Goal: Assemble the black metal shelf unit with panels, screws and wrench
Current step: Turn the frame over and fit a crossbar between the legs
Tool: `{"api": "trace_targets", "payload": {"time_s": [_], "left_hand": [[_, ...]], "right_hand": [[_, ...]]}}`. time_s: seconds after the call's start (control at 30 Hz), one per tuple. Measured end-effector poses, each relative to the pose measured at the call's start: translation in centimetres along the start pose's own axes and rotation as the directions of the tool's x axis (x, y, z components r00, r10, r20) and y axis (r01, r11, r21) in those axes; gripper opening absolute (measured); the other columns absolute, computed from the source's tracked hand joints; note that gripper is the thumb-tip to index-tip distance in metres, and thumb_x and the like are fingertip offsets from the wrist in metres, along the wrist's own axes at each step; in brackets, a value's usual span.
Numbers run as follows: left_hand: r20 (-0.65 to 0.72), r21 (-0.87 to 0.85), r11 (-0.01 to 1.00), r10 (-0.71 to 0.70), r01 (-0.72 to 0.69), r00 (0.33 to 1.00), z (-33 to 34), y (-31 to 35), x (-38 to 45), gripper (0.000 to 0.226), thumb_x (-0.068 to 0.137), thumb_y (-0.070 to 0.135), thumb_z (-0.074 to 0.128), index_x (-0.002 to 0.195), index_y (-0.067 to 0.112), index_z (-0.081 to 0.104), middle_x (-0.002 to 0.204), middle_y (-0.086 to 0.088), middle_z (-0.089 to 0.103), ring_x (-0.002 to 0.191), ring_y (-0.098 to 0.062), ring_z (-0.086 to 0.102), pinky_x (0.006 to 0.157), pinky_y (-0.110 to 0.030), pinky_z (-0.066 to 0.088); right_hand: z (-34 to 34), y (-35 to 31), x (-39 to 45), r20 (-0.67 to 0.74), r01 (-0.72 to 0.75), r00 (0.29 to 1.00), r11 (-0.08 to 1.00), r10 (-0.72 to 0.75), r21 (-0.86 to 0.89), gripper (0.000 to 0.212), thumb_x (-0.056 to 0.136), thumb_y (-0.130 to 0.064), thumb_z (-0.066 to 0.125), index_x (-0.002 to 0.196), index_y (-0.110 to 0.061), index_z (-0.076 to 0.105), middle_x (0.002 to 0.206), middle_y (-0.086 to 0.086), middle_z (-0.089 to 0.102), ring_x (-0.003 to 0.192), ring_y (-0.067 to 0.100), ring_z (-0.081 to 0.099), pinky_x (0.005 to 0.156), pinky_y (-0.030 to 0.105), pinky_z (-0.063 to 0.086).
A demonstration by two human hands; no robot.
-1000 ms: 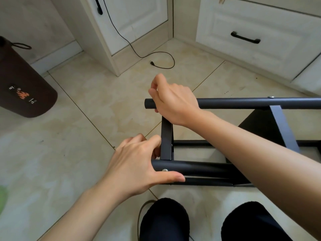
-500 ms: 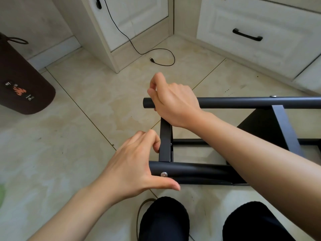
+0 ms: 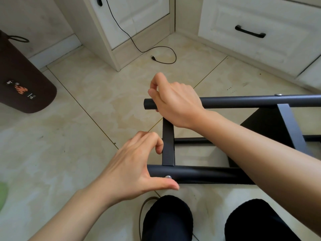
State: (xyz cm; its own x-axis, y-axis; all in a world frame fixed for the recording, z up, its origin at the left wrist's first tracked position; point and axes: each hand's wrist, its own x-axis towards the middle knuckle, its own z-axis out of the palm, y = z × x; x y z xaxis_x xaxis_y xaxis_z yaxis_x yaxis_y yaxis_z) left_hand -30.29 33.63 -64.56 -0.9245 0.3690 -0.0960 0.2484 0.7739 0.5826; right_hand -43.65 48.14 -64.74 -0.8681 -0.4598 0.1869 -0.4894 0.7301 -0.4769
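While the black shelf frame [image 3: 225, 174] lies on its side on the tiled floor [image 3: 86, 105] in the centre and right of the frame, the left hand [image 3: 133, 171] has loosened its hold: a second ago its thumb lay along the near tube [image 3: 199, 174] over the screw [image 3: 168, 177] and its fingers wrapped the short crossbar [image 3: 168, 145]; now the palm has drawn back leftward, the silver screw head shows, the thumb reaches under the tube's end, and only curled fingertips touch the crossbar's left edge. The right hand [image 3: 175, 101], at upper centre, has hardly shifted; it sits over the end of the far tube [image 3: 251, 101] with fingers curled, thumb and forefinger raised as if pinching something small, though what, if anything, I cannot tell. A second screw [image 3: 279, 94] glints farther right on that tube. Probably this corner joint is being hand-checked before tightening; no wrench is in view.
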Motion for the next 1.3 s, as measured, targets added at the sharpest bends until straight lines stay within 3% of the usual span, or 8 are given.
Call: {"api": "trace_targets", "payload": {"time_s": [0.2, 0.33, 0.5, 0.63, 0.77, 0.9, 1.17, 1.3], "left_hand": [[-0.124, 0.057, 0.989, 0.139, -0.133, 0.982, 0.3, -0.4, -0.2, 0.063, 0.067, 0.079, 0.065, 0.097, 0.027, 0.046, 0.123, 0.017, 0.039, 0.111, -0.011, 0.043, 0.096, -0.010, 0.030], [-0.146, 0.047, 0.983, 0.183, -0.178, 0.972, 0.4, -0.4, -0.1, 0.060, 0.070, 0.079, 0.065, 0.104, 0.036, 0.042, 0.154, 0.023, 0.034, 0.149, -0.002, 0.025, 0.122, -0.041, 0.013], [-0.182, -0.004, 0.967, 0.248, -0.253, 0.952, 0.6, -0.6, -0.1, 0.082, 0.075, 0.067, 0.071, 0.144, 0.029, 0.049, 0.156, 0.015, 0.043, 0.150, -0.008, 0.030, 0.123, -0.051, 0.018], [-0.192, -0.016, 0.950, 0.303, -0.311, 0.934, 0.9, -0.8, 0.3, 0.079, 0.077, 0.055, 0.076, 0.142, 0.018, 0.050, 0.154, 0.006, 0.045, 0.150, -0.015, 0.032, 0.124, -0.046, 0.020], [-0.129, -0.237, 0.932, 0.250, -0.275, 0.959, 0.9, -0.9, 0.6, 0.078, 0.078, 0.046, 0.079, 0.144, 0.018, 0.048, 0.158, 0.014, 0.041, 0.152, -0.012, 0.026, 0.122, -0.028, 0.024], [-0.061, -0.256, 0.933, 0.246, -0.254, 0.967, 0.5, -1.2, 0.8, 0.078, 0.080, 0.044, 0.080, 0.147, 0.022, 0.045, 0.159, 0.020, 0.035, 0.153, -0.009, 0.021, 0.121, -0.021, 0.021], [-0.134, -0.168, 0.943, 0.268, -0.288, 0.954, 1.0, -1.6, 0.8, 0.076, 0.080, 0.050, 0.077, 0.145, 0.024, 0.049, 0.156, 0.016, 0.043, 0.152, -0.012, 0.027, 0.126, -0.039, 0.013], [-0.191, -0.191, 0.942, 0.241, -0.276, 0.952, 1.4, -1.5, 0.7, 0.071, 0.078, 0.053, 0.077, 0.140, 0.027, 0.054, 0.150, 0.016, 0.050, 0.149, -0.012, 0.033, 0.125, -0.045, 0.012]], "right_hand": [[0.2, -0.1, 0.0, -0.007, -0.002, 1.000, 1.000, 0.002, -0.013, 0.020, 0.104, -0.038, 0.029, 0.106, -0.020, 0.037, 0.075, 0.001, 0.070, 0.071, 0.036, 0.058, 0.066, 0.041, 0.044], [0.3, -0.1, 0.0, -0.017, 0.009, 1.000, 1.000, -0.009, -0.017, 0.020, 0.104, -0.037, 0.030, 0.107, -0.019, 0.038, 0.075, 0.000, 0.070, 0.071, 0.035, 0.060, 0.066, 0.041, 0.045], [-0.1, 0.0, 0.3, 0.034, -0.064, 0.997, 0.997, 0.062, 0.038, 0.019, 0.104, -0.039, 0.029, 0.105, -0.021, 0.037, 0.079, -0.002, 0.071, 0.077, 0.032, 0.061, 0.073, 0.041, 0.046], [-0.2, 0.0, 0.7, 0.073, -0.130, 0.990, 0.988, 0.125, 0.078, 0.021, 0.103, -0.042, 0.028, 0.104, -0.023, 0.038, 0.080, -0.002, 0.070, 0.082, 0.030, 0.062, 0.074, 0.040, 0.043], [-0.4, -0.1, 0.6, 0.083, -0.146, 0.987, 0.984, 0.138, 0.103, 0.021, 0.104, -0.042, 0.027, 0.104, -0.024, 0.037, 0.072, -0.006, 0.069, 0.081, 0.027, 0.062, 0.072, 0.039, 0.041], [-0.8, -0.2, 0.7, 0.107, -0.172, 0.982, 0.976, 0.159, 0.134, 0.019, 0.104, -0.041, 0.028, 0.103, -0.024, 0.037, 0.067, -0.011, 0.069, 0.083, 0.022, 0.062, 0.070, 0.036, 0.036], [-1.8, -0.4, 0.9, 0.199, -0.204, 0.966, 0.962, 0.167, 0.181, 0.022, 0.104, -0.041, 0.028, 0.106, -0.025, 0.044, 0.074, -0.010, 0.070, 0.088, 0.022, 0.061, 0.073, 0.036, 0.039], [-1.8, -0.6, 0.4, 0.198, -0.230, 0.962, 0.950, 0.189, 0.213, 0.020, 0.104, -0.042, 0.028, 0.103, -0.027, 0.040, 0.093, -0.007, 0.073, 0.094, 0.022, 0.060, 0.077, 0.038, 0.038]]}}
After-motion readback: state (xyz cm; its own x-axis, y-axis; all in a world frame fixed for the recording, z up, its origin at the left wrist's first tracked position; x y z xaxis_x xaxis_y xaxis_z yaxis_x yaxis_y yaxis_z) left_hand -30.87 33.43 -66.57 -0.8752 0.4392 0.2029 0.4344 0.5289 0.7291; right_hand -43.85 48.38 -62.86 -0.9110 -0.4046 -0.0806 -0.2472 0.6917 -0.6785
